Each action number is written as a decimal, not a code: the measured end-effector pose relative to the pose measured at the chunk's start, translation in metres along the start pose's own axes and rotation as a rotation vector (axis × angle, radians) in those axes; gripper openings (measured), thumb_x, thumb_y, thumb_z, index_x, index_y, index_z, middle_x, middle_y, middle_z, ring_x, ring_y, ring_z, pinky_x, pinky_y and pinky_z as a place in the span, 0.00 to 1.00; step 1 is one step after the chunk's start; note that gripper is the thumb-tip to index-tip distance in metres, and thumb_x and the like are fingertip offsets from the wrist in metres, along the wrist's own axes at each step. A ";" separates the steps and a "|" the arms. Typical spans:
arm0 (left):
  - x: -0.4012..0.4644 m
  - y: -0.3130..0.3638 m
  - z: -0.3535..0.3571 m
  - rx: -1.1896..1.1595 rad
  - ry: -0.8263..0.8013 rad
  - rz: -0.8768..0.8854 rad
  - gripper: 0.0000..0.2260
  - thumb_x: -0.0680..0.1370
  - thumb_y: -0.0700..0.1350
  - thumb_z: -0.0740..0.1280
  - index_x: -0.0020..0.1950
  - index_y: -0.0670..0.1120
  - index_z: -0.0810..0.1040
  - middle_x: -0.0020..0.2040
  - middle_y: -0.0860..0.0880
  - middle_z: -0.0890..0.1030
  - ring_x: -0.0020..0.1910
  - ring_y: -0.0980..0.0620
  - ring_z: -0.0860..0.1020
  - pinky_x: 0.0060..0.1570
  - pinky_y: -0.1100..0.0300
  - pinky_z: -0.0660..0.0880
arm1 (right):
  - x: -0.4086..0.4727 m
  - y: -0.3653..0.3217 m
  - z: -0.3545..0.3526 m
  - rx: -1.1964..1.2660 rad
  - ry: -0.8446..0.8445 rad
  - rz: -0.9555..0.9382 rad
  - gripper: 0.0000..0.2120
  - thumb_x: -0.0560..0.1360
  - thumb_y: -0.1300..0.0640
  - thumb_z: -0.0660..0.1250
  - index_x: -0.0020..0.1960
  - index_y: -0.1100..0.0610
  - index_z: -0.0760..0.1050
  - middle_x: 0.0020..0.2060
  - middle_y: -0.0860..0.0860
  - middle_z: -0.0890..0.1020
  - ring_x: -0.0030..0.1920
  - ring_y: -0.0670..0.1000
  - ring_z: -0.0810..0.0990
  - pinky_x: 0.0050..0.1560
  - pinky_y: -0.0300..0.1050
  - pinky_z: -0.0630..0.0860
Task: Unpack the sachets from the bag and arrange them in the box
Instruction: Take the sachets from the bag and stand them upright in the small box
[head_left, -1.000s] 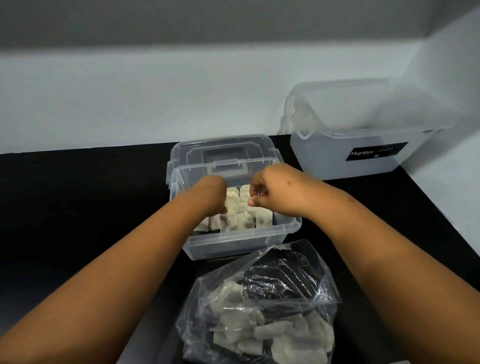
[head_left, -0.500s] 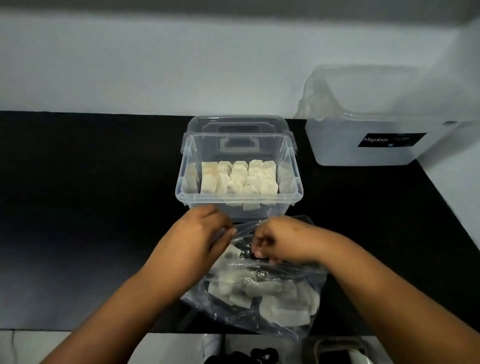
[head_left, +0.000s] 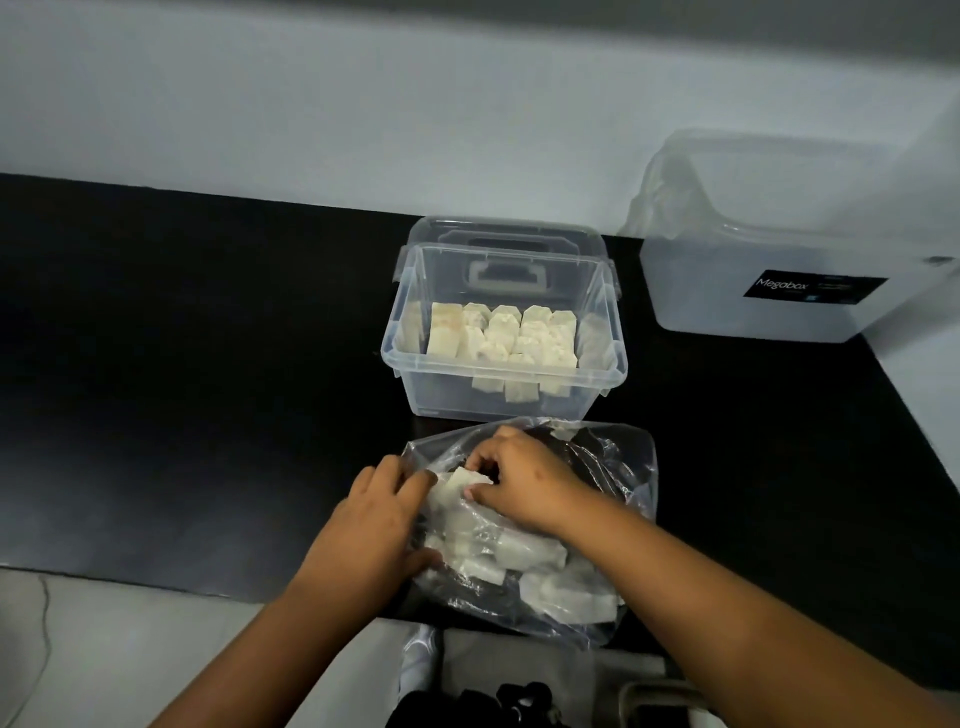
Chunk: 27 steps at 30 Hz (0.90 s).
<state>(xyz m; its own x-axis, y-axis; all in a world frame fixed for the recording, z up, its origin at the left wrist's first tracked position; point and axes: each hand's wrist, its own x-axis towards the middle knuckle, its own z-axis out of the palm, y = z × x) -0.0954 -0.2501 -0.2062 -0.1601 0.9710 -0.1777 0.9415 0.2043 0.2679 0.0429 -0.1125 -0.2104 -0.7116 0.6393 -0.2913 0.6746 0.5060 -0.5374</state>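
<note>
A clear plastic bag (head_left: 618, 467) with several white sachets (head_left: 566, 592) lies at the front edge of the black table. Behind it stands a small clear box (head_left: 410, 364), open, with several sachets (head_left: 504, 338) standing in rows inside. My right hand (head_left: 524, 483) is inside the bag's mouth, fingers pinched on a white sachet (head_left: 460, 478). My left hand (head_left: 374, 525) rests against the bag's left side and holds its edge.
The box's lid (head_left: 506, 244) lies behind the box. A large clear storage tub (head_left: 779, 260) with a black label stands at the back right against the wall. The black table (head_left: 182, 389) stretches to the left. Floor and dark objects show below the table's front edge.
Both hands have come back from the box to the bag. The right hand has gone into the bag's mouth and closed on a sachet; the left has taken the bag's edge.
</note>
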 end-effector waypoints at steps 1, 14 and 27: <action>-0.001 -0.001 0.001 -0.006 0.007 -0.003 0.33 0.69 0.59 0.72 0.71 0.53 0.64 0.65 0.51 0.64 0.62 0.51 0.66 0.61 0.55 0.72 | 0.000 -0.001 0.001 0.016 0.001 -0.004 0.13 0.71 0.50 0.74 0.53 0.51 0.78 0.51 0.49 0.74 0.47 0.48 0.75 0.48 0.41 0.72; -0.001 0.003 -0.005 0.059 0.009 0.022 0.32 0.71 0.60 0.70 0.71 0.54 0.63 0.65 0.52 0.64 0.61 0.51 0.67 0.58 0.57 0.72 | -0.018 0.005 -0.028 0.263 0.040 0.008 0.10 0.69 0.60 0.76 0.45 0.51 0.76 0.36 0.44 0.76 0.37 0.43 0.74 0.44 0.44 0.77; 0.020 0.024 -0.052 -0.450 0.237 0.121 0.12 0.74 0.47 0.71 0.57 0.51 0.78 0.51 0.57 0.76 0.51 0.60 0.76 0.47 0.70 0.71 | -0.059 0.006 -0.091 0.584 0.155 -0.043 0.09 0.69 0.65 0.75 0.44 0.54 0.80 0.41 0.52 0.84 0.42 0.49 0.82 0.50 0.46 0.80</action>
<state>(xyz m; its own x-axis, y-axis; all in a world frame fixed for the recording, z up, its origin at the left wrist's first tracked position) -0.0912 -0.2193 -0.1536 -0.1699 0.9817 0.0855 0.7451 0.0712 0.6632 0.1072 -0.0948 -0.1242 -0.6692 0.7247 -0.1645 0.3955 0.1598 -0.9045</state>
